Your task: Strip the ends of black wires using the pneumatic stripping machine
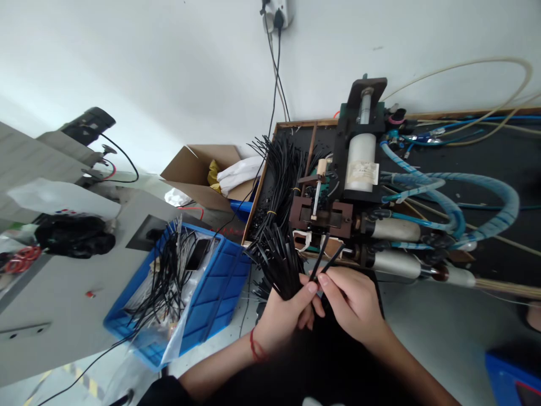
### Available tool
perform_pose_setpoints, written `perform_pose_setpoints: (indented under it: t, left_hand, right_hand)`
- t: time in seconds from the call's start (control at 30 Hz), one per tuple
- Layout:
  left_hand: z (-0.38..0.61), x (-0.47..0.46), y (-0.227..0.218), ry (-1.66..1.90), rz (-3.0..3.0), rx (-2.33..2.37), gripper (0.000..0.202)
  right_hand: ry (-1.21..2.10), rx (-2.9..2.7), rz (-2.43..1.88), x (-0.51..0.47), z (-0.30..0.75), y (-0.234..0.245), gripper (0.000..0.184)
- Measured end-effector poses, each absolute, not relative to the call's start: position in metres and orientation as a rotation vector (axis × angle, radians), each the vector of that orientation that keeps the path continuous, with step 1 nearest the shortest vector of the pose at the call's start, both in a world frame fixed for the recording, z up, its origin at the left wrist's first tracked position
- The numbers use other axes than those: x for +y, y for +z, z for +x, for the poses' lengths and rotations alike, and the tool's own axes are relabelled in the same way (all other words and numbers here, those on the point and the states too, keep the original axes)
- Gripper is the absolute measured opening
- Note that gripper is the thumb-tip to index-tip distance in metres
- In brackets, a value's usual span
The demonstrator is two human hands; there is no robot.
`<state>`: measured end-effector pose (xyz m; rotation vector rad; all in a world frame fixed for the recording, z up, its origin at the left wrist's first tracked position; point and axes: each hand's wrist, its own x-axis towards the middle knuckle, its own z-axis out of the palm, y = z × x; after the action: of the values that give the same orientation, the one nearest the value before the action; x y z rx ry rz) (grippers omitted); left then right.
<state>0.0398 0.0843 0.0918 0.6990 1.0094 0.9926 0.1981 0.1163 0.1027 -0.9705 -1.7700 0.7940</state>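
Note:
My left hand (284,316) is closed around a fanned bunch of short black wires (276,260), held upright in front of a small machine. My right hand (353,298) pinches two black wires (326,256) out of that bunch, their tips pointing toward the machine's brown jaw block (322,215). A red band circles my left wrist. A larger bundle of black wires (282,175), tied with a band, lies on the wooden tray (296,123) behind the bunch.
The machine has a white cylinder (360,162), metal cylinders (393,230) and blue air hoses (465,197). A blue crate (211,293) with loose black wires stands at left. Behind it sits an open cardboard box (198,169). Cables hang from a wall socket (276,14).

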Motion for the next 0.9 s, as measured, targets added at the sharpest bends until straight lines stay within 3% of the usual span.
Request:
perform_pose_setpoints:
  t: [0.2,0.43,0.77,0.9]
  left_hand:
    - [0.045,0.085,0.1,1.183,0.586,1.119,0.042]
    - [0.05,0.082,0.096,1.065,0.636,1.049,0.039]
    - [0.054,0.082,0.096,0.965,0.731,1.046,0.043]
    - [0.057,0.082,0.097,0.951,0.776,1.025,0.041]
  right_hand:
    - [0.817,-1.519,-0.928,0.11,0.205,0.097,0.022]
    - [0.963,-1.571,-0.971,0.112,0.203,0.095,0.016]
    - [0.892,-1.606,-1.105,0.108,0.206,0.094,0.035]
    - [0.785,-1.57,-1.043,0.104,0.209,0.093,0.026]
